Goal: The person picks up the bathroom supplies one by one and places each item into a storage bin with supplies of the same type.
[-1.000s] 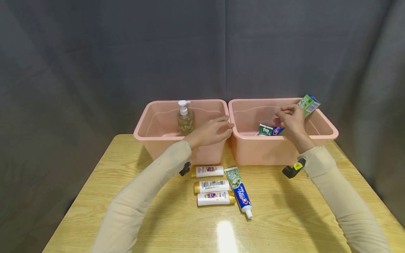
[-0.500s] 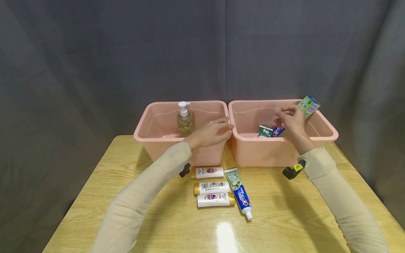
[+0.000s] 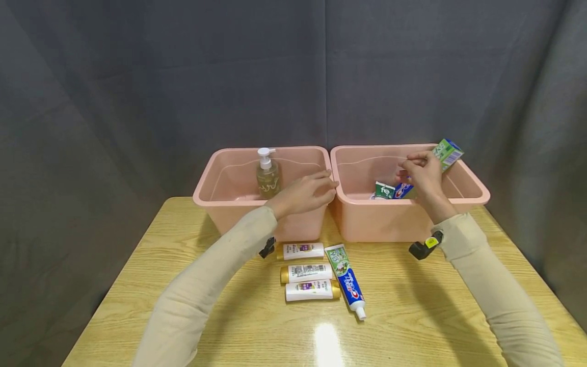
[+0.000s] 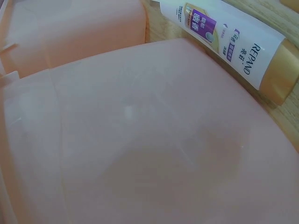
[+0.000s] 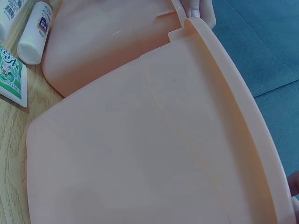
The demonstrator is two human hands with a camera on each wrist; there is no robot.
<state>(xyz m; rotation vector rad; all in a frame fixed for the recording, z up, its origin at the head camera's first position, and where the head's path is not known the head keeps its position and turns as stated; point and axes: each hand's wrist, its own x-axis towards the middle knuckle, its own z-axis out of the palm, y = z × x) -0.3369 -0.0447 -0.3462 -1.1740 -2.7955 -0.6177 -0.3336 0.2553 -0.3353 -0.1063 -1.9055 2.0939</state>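
My left hand (image 3: 309,193) reaches over the front rim of the left pink bin (image 3: 243,214), its fingertips by the spot where both bins meet; I see nothing in it. Across the front rim of the right pink bin (image 3: 380,220) lies my right hand (image 3: 424,176), fingers loosely bent and holding nothing visible. Behind that hand a green and blue toothpaste box (image 3: 447,154) leans out over the bin's right rim, its middle hidden. A dark green tube (image 3: 384,190) lies inside to the left. The left bin contains a pump bottle (image 3: 268,179) standing upright.
On the wooden table (image 3: 403,316) before the bins lie three white tubes with gold caps, the nearest a white tube (image 3: 309,290). Beside them is a green and blue toothpaste tube (image 3: 346,280). A dark curtain (image 3: 229,76) hangs behind the bins.
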